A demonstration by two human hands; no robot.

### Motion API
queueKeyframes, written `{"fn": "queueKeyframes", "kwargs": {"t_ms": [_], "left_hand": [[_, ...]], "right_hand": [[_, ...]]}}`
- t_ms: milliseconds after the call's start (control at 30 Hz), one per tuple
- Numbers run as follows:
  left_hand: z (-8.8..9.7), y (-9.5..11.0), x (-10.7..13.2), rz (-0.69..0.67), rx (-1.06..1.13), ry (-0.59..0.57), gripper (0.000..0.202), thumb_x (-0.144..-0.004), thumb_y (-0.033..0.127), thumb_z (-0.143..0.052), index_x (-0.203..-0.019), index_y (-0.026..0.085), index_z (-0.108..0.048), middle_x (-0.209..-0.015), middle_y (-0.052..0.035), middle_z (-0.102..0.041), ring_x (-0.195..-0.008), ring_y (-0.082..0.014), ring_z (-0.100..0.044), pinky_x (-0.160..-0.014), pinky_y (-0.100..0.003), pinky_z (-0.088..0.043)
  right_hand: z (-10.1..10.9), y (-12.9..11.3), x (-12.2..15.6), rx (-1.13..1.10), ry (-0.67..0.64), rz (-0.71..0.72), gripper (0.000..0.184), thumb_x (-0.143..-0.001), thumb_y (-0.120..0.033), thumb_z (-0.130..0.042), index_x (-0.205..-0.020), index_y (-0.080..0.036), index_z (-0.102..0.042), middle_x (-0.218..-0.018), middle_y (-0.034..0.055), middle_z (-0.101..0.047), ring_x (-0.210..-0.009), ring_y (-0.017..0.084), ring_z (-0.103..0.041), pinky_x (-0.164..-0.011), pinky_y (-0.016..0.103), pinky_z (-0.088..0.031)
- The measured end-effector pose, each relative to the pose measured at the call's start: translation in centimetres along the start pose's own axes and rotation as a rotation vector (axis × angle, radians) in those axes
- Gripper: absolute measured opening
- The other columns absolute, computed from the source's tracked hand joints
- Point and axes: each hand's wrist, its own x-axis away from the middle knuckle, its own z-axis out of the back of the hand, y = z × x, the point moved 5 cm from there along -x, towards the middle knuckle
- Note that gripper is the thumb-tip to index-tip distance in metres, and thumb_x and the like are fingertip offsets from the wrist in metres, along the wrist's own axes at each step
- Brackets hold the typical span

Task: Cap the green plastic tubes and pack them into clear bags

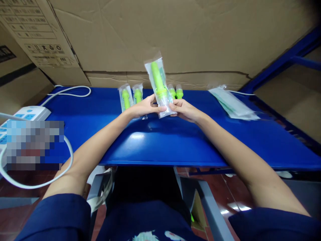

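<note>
Between both hands, above the far half of the blue table, a clear plastic bag (163, 108) stands nearly upright, tilted a little left. Inside it is a bright green stick-shaped item (157, 77) with a clear cap at the lower end; its exact kind I cannot tell. My left hand (146, 106) pinches the bag's lower left side. On the lower right edge, my right hand (185, 109) grips it with thumb and fingers. Left of the bag lie two bagged green items (126, 98). Behind my right hand are two green items with clear caps (179, 92), seemingly unbagged.
Flat plastic bags (232, 103) with greenish contents lie on the right of the blue table (160, 144). A white power strip (32, 113) with a looping white cable (71, 150) is at the left. Cardboard (175, 36) walls the back. A blue metal frame (283, 60) rises at right.
</note>
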Motion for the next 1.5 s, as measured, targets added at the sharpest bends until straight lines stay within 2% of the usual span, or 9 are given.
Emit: {"fn": "queueKeyframes", "kwargs": {"t_ms": [100, 167, 267, 367, 567, 833, 1033, 1233, 1500], "left_hand": [[-0.2, 0.2, 0.0, 0.015, -0.075, -0.005, 0.08, -0.072, 0.056, -0.101, -0.13, 0.011, -0.07, -0.13, -0.0193, -0.076, -0.113, -0.0293, -0.074, -0.096, -0.038, -0.06], [-0.5, 0.6, 0.0, 0.007, -0.084, 0.02, 0.07, -0.079, 0.064, -0.095, -0.118, 0.011, -0.072, -0.111, -0.014, -0.077, -0.092, -0.0204, -0.073, -0.079, -0.03, -0.058], [-1.1, 1.0, 0.0, 0.054, -0.088, 0.049, 0.06, -0.095, 0.073, -0.075, -0.096, 0.014, -0.069, -0.077, -0.0045, -0.068, -0.064, -0.011, -0.059, -0.06, -0.024, -0.046], [-1.6, 1.7, 0.1, 0.087, -0.176, 0.07, 0.065, -0.1, 0.076, -0.065, -0.074, 0.017, -0.059, -0.059, 0.0012, -0.054, -0.052, -0.0073, -0.045, -0.053, -0.024, -0.036], [-2.2, 3.3, 0.3, 0.032, -0.186, 0.122, 0.066, -0.097, 0.078, -0.067, -0.069, 0.019, -0.055, -0.055, 0.006, -0.045, -0.05, -0.0063, -0.038, -0.051, -0.023, -0.03], [-2.0, 3.3, 0.2, 0.002, -0.184, 0.15, 0.068, -0.096, 0.079, -0.068, -0.067, 0.02, -0.051, -0.055, 0.0068, -0.042, -0.051, -0.0063, -0.035, -0.051, -0.024, -0.026], [-1.3, 2.6, 0.1, -0.017, -0.21, 0.118, 0.075, -0.095, 0.086, -0.06, -0.06, 0.022, -0.046, -0.051, 0.0065, -0.037, -0.05, -0.0065, -0.028, -0.051, -0.026, -0.019], [-0.6, 2.3, 0.0, -0.059, -0.202, 0.141, 0.074, -0.093, 0.085, -0.066, -0.06, 0.021, -0.048, -0.053, 0.0058, -0.04, -0.05, -0.0064, -0.031, -0.053, -0.027, -0.018], [-1.2, 2.4, 0.1, -0.081, -0.22, 0.099, 0.078, -0.091, 0.09, -0.064, -0.057, 0.02, -0.054, -0.049, 0.004, -0.046, -0.049, -0.0065, -0.035, -0.055, -0.028, -0.02]], "right_hand": [[0.4, -0.1, -0.1, -0.02, 0.052, 0.022, 0.072, -0.069, -0.086, -0.09, -0.083, -0.02, -0.067, -0.073, 0.0011, -0.056, -0.061, 0.011, -0.038, -0.055, 0.028, -0.03], [0.6, 0.0, -0.1, -0.018, 0.079, 0.038, 0.071, -0.07, -0.086, -0.089, -0.086, -0.021, -0.066, -0.077, 0.0025, -0.059, -0.063, 0.012, -0.042, -0.056, 0.029, -0.032], [0.6, 0.3, -0.3, -0.03, 0.087, 0.048, 0.07, -0.073, -0.086, -0.087, -0.087, -0.021, -0.065, -0.079, 0.0034, -0.059, -0.066, 0.013, -0.043, -0.058, 0.029, -0.033], [0.3, 0.5, -0.3, -0.07, 0.108, 0.046, 0.069, -0.074, -0.084, -0.087, -0.086, -0.02, -0.064, -0.077, 0.0015, -0.054, -0.067, 0.012, -0.041, -0.061, 0.031, -0.035], [-0.1, 0.6, -0.2, -0.061, 0.17, 0.022, 0.059, -0.09, -0.076, -0.075, -0.082, -0.021, -0.055, -0.071, -0.0015, -0.046, -0.068, 0.012, -0.04, -0.066, 0.035, -0.037], [0.1, 1.1, -0.6, 0.028, 0.214, 0.098, 0.071, -0.08, -0.092, -0.073, -0.083, -0.023, -0.055, -0.073, 0.0008, -0.049, -0.065, 0.015, -0.044, -0.064, 0.037, -0.041], [0.0, 0.0, -0.2, 0.119, 0.264, 0.122, 0.076, -0.081, -0.097, -0.068, -0.078, -0.023, -0.055, -0.071, 0.0014, -0.049, -0.065, 0.015, -0.046, -0.066, 0.039, -0.043], [-0.2, -0.4, 0.1, 0.187, 0.225, 0.076, 0.077, -0.084, -0.098, -0.06, -0.08, -0.022, -0.052, -0.067, -0.0006, -0.049, -0.063, 0.012, -0.043, -0.065, 0.036, -0.04], [-1.3, 0.7, -0.1, 0.092, 0.081, -0.047, 0.081, -0.092, -0.098, -0.04, -0.083, -0.019, -0.058, -0.072, 0.0064, -0.055, -0.066, 0.015, -0.047, -0.062, 0.037, -0.043]]}}
